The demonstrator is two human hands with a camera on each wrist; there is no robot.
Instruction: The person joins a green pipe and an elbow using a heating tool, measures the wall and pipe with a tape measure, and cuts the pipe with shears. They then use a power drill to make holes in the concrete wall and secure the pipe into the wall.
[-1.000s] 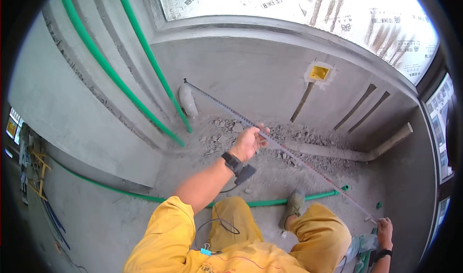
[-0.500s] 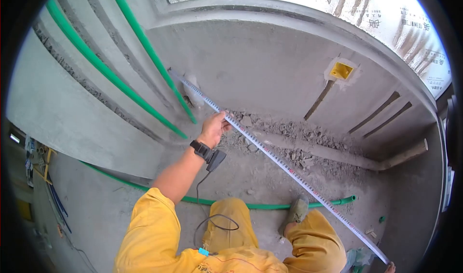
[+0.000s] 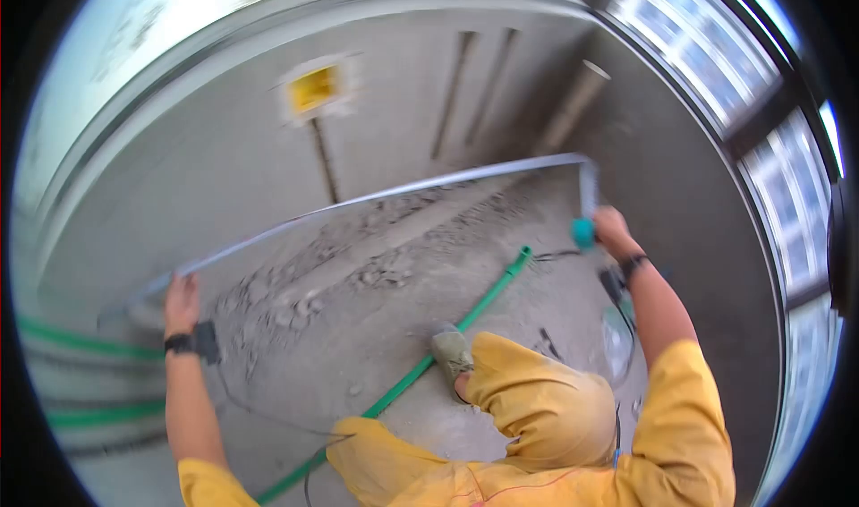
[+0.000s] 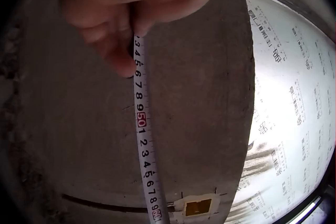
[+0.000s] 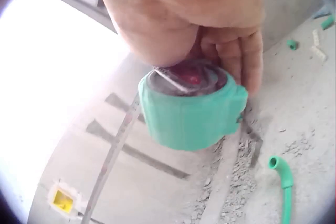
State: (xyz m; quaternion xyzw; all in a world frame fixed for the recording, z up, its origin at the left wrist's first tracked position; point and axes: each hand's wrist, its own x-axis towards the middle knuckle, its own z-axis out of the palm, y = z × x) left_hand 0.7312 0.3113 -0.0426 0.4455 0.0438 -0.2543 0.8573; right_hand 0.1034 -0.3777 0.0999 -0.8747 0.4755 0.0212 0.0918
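Note:
Between the two hands stretches the white blade of a tape measure (image 3: 429,181), held out in front of the grey wall. My left hand (image 3: 182,305) pinches the blade near its far-left end. In the left wrist view the fingers (image 4: 123,62) press on the blade (image 4: 140,94) just short of the red 50 mark. The right hand (image 3: 612,230) grips the teal tape measure case (image 5: 191,121), fingers behind it and thumb over its top. Close to the case, the blade bends sharply downward in the head view.
A green pipe (image 3: 407,384) runs along the floor past the person's shoe (image 3: 452,350). Rubble (image 3: 304,312) and a pale pipe (image 3: 573,109) lie along the wall's foot. A yellow junction box (image 3: 313,88) is set into the wall; windows (image 3: 689,24) stand at right.
The head view has swung right and is blurred. The right hand has risen from the lower right corner with the case showing; the blade, straight before, is now bent near it.

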